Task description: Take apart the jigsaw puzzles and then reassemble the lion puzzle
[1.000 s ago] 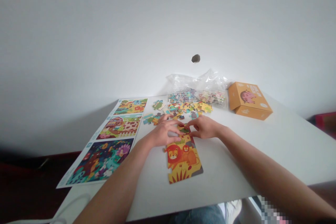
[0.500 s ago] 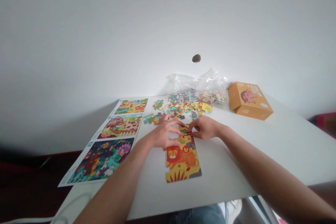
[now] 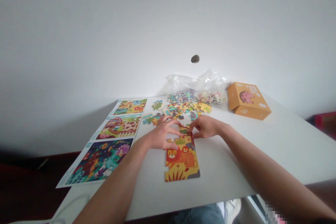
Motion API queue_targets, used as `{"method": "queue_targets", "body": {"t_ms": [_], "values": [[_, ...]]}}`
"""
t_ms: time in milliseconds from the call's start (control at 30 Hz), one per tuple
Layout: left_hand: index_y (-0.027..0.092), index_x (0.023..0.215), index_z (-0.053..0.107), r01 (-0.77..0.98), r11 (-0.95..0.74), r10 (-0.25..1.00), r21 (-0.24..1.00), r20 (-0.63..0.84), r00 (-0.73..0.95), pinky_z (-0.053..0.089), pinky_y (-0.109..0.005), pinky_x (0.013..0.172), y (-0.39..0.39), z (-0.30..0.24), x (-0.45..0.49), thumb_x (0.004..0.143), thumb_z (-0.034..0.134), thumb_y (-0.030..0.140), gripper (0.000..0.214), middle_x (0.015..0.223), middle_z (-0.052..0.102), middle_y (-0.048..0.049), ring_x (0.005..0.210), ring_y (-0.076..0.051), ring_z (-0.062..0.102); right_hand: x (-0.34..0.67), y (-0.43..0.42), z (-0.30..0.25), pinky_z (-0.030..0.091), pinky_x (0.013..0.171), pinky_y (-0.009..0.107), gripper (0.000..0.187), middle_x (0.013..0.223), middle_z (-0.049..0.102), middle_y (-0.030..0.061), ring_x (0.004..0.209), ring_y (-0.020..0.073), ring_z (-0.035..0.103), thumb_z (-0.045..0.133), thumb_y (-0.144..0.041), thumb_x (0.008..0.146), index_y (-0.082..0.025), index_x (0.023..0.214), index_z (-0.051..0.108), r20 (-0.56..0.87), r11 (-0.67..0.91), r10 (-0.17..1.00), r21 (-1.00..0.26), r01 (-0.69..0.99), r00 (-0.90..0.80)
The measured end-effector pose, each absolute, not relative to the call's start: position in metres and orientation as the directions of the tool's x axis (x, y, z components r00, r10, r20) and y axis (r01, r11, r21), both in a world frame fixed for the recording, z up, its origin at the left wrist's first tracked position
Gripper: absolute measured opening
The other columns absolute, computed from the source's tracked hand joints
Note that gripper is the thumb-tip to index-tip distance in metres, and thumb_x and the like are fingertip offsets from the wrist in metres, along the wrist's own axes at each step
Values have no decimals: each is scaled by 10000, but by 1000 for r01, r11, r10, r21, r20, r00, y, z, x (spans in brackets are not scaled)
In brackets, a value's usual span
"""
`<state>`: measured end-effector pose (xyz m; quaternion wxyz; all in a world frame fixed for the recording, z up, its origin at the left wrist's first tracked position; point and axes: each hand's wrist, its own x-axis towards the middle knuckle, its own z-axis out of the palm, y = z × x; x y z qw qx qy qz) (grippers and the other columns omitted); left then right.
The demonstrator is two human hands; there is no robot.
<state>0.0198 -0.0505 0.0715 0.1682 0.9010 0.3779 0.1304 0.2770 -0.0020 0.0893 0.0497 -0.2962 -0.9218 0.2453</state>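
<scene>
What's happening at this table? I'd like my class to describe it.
A person has both hands at a partly joined lion puzzle on a white table. The left hand is spread at its left side; the right hand is at its far right edge. Loose pieces lie beyond the hands, with clear bags of more pieces behind. A picture sheet lies to the left, an orange box to the right.
</scene>
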Motion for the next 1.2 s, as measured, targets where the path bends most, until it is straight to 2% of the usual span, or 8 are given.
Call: {"method": "queue_targets", "body": {"t_ms": [133, 200, 400, 600, 833, 967, 1100, 1200], "values": [[387, 1092, 730, 640, -654, 729, 404, 106, 677, 221, -568, 1146, -51, 67, 25, 666, 802, 516, 451, 1347, 556, -18, 1341, -347, 323, 285, 5, 91, 289, 519, 207, 173, 545, 549, -35, 489, 67, 422, 694, -295, 750, -193, 849, 793, 50, 699, 608, -506, 505, -792], [380, 1105, 727, 633, -661, 724, 402, 120, 679, 222, -567, 1148, -51, 65, 29, 679, 798, 506, 450, 1353, 559, -23, 1349, -343, 321, 296, 14, 94, 282, 511, 216, 200, 538, 551, -26, 485, 67, 401, 671, -317, 773, -163, 814, 792, 104, 670, 661, -526, 523, -743], [351, 1085, 744, 603, -672, 713, 429, 154, 685, 205, -564, 1165, -50, 63, 32, 707, 778, 511, 412, 1330, 586, -47, 1358, -335, 325, 340, 50, 83, 329, 547, 216, 188, 611, 655, 1, 561, 94, 501, 724, -311, 706, -181, 812, 810, -35, 478, 828, -478, 736, -560], [366, 1198, 684, 582, -693, 677, 427, 106, 728, 113, -592, 1175, -48, 61, 30, 688, 775, 544, 548, 1438, 500, -34, 1423, -375, 220, 354, 62, 64, 362, 573, 216, 373, 716, 705, 32, 606, 105, 518, 769, -416, 692, -137, 937, 801, -121, 342, 839, -640, 688, -530], [386, 1245, 646, 585, -696, 668, 416, 76, 740, 66, -591, 1172, -44, 57, 32, 713, 742, 558, 567, 1491, 451, 2, 1450, -388, 174, 353, 49, 78, 348, 594, 207, 378, 824, 736, 26, 676, 108, 531, 729, -421, 763, -189, 1057, 775, -130, 415, 823, -527, 741, -553], [383, 1244, 651, 593, -685, 682, 423, 86, 726, 28, -636, 1156, -46, 59, 36, 726, 728, 572, 556, 1480, 473, -12, 1455, -408, 145, 351, 44, 81, 362, 623, 208, 334, 858, 743, 35, 705, 113, 571, 706, -387, 802, -194, 1066, 774, -125, 443, 827, -457, 772, -548], [390, 1210, 675, 596, -678, 687, 431, 84, 722, 16, -694, 1126, -46, 58, 40, 739, 713, 586, 511, 1463, 502, -11, 1444, -432, 155, 338, 38, 94, 388, 651, 217, 289, 854, 740, 40, 745, 138, 624, 666, -393, 835, -222, 1036, 784, -176, 490, 823, -263, 831, -540], [378, 1148, 714, 581, -693, 680, 427, 118, 724, 63, -662, 1148, -47, 57, 41, 744, 725, 558, 443, 1424, 545, -6, 1444, -413, 174, 319, 31, 102, 436, 705, 235, 257, 954, 746, 79, 872, 198, 667, 660, -362, 812, -226, 991, 783, -181, 455, 867, -88, 886, -464]]}}
